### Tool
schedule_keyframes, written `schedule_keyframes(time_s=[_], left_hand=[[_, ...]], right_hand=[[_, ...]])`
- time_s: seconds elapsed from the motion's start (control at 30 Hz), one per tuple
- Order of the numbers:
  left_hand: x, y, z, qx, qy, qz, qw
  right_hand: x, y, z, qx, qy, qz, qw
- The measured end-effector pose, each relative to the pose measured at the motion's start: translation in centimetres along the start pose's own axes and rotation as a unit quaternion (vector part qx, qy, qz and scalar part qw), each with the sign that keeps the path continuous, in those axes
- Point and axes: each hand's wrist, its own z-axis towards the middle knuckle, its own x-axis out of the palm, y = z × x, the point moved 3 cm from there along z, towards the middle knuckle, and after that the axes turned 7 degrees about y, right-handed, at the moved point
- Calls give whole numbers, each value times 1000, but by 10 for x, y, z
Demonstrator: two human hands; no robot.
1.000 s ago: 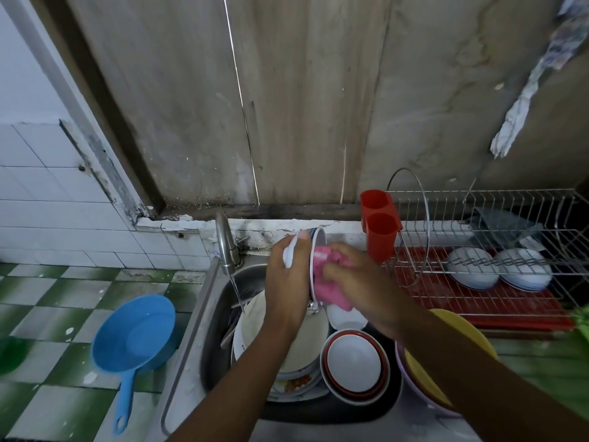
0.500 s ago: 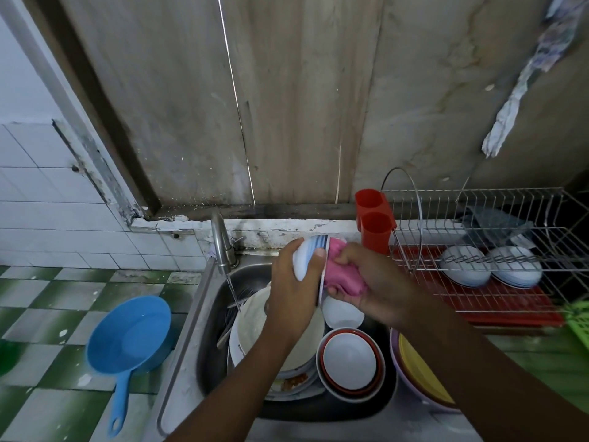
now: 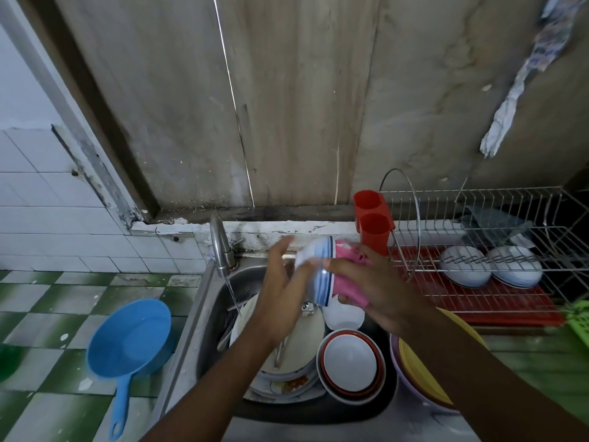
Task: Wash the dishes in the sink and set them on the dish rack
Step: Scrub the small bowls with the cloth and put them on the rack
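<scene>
A white bowl with blue rim stripes (image 3: 315,266) hangs on its side over the steel sink (image 3: 210,314). My left hand (image 3: 287,282) supports its base, thumb on the side and fingers spread and blurred. My right hand (image 3: 373,288) presses a pink sponge cloth (image 3: 345,275) into the bowl's mouth, fingers curled round the cloth. Below lie stacked dirty plates (image 3: 287,355), a red-rimmed bowl stack (image 3: 350,365) and a small white bowl (image 3: 344,314). The wire dish rack (image 3: 478,282) on the right holds two white bowls (image 3: 490,269).
Water runs in a thin stream from the tap (image 3: 221,247) into the sink. A blue ladle pan (image 3: 127,346) lies on the green-checked counter at left. Yellow and lilac basins (image 3: 417,374) sit right of the sink. A red cutlery holder (image 3: 373,221) hangs on the rack.
The bowl has turned in my hands and shifted slightly right; my left fingers have loosened and spread while the right hand keeps rubbing the cloth inside it.
</scene>
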Motion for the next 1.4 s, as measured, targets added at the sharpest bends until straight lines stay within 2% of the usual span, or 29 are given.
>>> schedule_keyframes(time_s=[0.07, 0.1, 0.17, 0.23, 0.3, 0.37, 0.5, 0.6, 0.67, 0.8, 0.87, 0.9, 0.97, 1.03, 1.07, 1.1, 1.17, 1.2, 1.27, 1.33, 1.4], left_hand=[[-2, -18, 8, -140, 31, -92, 985], [-3, -24, 12, -198, 67, -100, 973], [-2, -26, 20, -234, 101, -77, 964], [2, -16, 25, -178, 39, -35, 983], [10, -5, 24, -101, -41, -14, 994], [13, -3, 24, -71, -86, -6, 994], [11, 2, 31, -80, -98, 35, 991], [19, 7, 9, 27, -107, 126, 986], [18, 18, 1, 105, -74, 172, 977], [6, 24, 6, 161, -10, 210, 964], [6, 16, 3, 140, 4, 171, 975], [5, 10, 3, 105, -2, 115, 988], [6, -8, 6, -13, 2, -21, 1000], [9, -19, 15, -165, 72, -127, 975], [9, -20, 20, -215, 98, -138, 962], [10, -19, 25, -228, 102, -136, 959], [17, -13, 28, -161, 36, -90, 982], [22, -8, 28, -109, -18, -58, 992], [30, -8, 24, -14, -95, -20, 995], [30, -9, 30, -3, -88, -26, 996], [27, -8, 38, -35, -68, -31, 997]], right_hand=[[0, 0, -2, -53, -12, -130, 990], [4, -3, -3, -70, 6, -187, 980], [11, -12, -5, -76, 46, -225, 970], [15, -9, -4, -66, 66, -178, 980], [11, -2, 3, -41, 102, -52, 993], [11, 3, 7, -22, 156, 59, 986], [10, -6, 8, 27, 107, 76, 991], [0, -8, 8, 90, 67, 187, 976], [-8, -8, 8, 105, 39, 245, 963], [-6, -8, 6, 72, 45, 191, 978], [-3, -4, 4, 24, 50, 159, 986], [-2, -1, 4, -4, 43, 139, 989], [-4, 0, 2, -52, -5, 37, 998], [-3, -3, -2, -70, -27, -149, 986], [-1, -10, -2, -62, -10, -202, 977], [1, -17, -2, -54, 8, -222, 973], [4, -17, -1, -59, 12, -148, 987], [3, -14, 1, -53, 16, -53, 997], [2, -7, 6, -40, 38, 98, 994], [-2, -8, 12, -34, 14, 101, 994], [1, -14, 11, -9, -5, 27, 1000]])
